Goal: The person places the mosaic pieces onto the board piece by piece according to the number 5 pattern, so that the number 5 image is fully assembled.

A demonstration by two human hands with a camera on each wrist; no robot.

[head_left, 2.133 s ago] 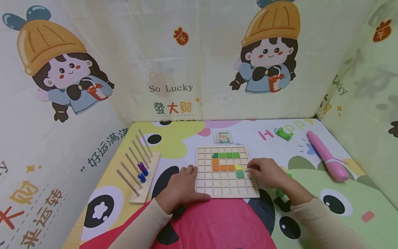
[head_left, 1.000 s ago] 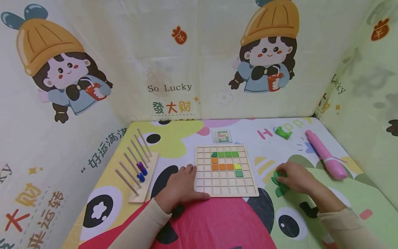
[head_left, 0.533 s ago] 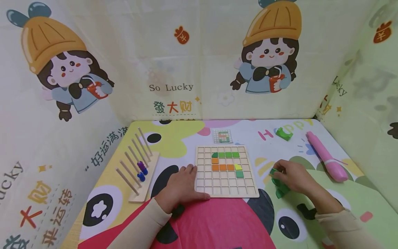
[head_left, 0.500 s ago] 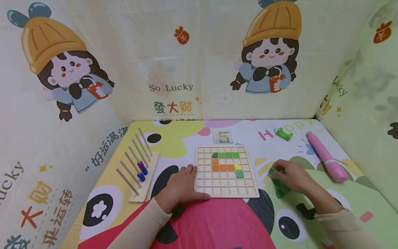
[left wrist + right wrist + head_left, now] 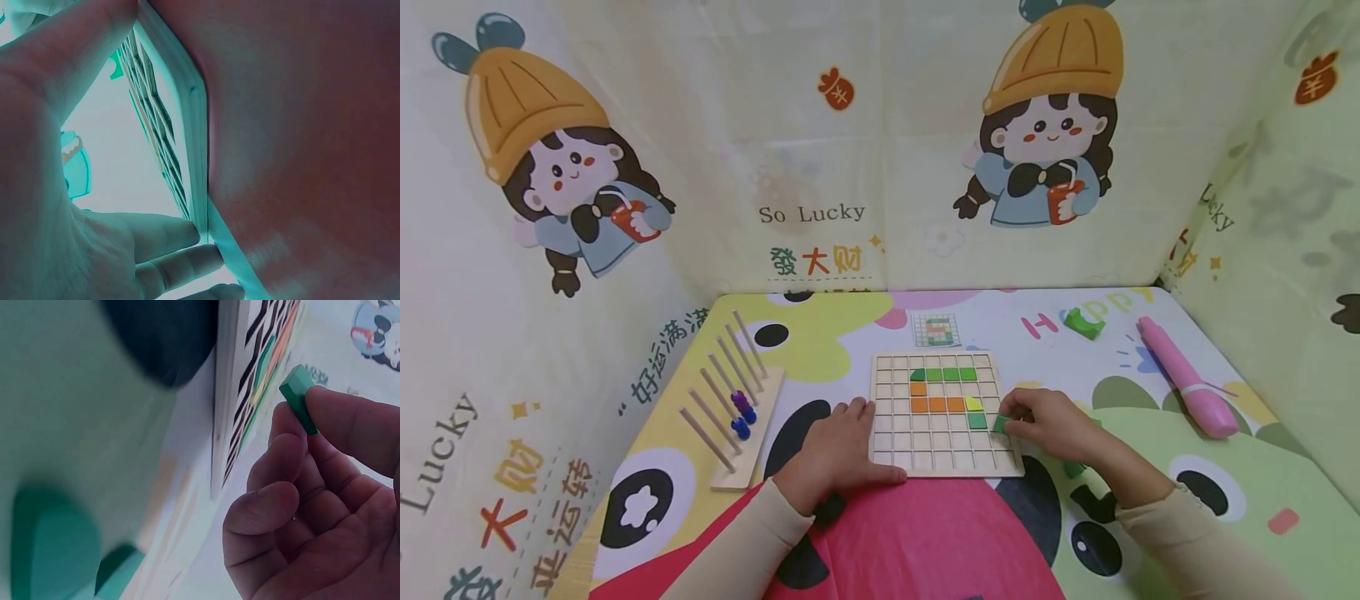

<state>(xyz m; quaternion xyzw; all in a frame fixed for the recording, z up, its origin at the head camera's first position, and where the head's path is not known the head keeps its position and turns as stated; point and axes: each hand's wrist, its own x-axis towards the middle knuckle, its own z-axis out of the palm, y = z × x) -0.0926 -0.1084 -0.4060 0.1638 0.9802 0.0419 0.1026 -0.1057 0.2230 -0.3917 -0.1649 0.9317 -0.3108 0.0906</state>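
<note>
A square wooden grid board (image 5: 891,454) lies in the middle of the table, with green tiles (image 5: 951,374), orange tiles (image 5: 937,405) and one yellow tile (image 5: 973,403) in its cells. My left hand (image 5: 838,450) rests at the board's near left corner, thumb along the front edge and fingers against the left side. The left wrist view shows the board's corner (image 5: 197,125) between thumb and fingers. My right hand (image 5: 1048,421) pinches a small green block (image 5: 299,394) between thumb and fingertips, over the board's right edge in the head view.
A wooden peg stand (image 5: 748,450) with blue and purple beads stands left. Behind the board lies a small pattern card (image 5: 936,330). Loose green pieces (image 5: 1073,468) lie by my right forearm. Back right are a green curved piece (image 5: 1084,323) and a long pink object (image 5: 1191,379).
My right hand went from the board's right edge to the loose green pieces, picked up a green block, and came back left to the board. The left hand stays where it was.
</note>
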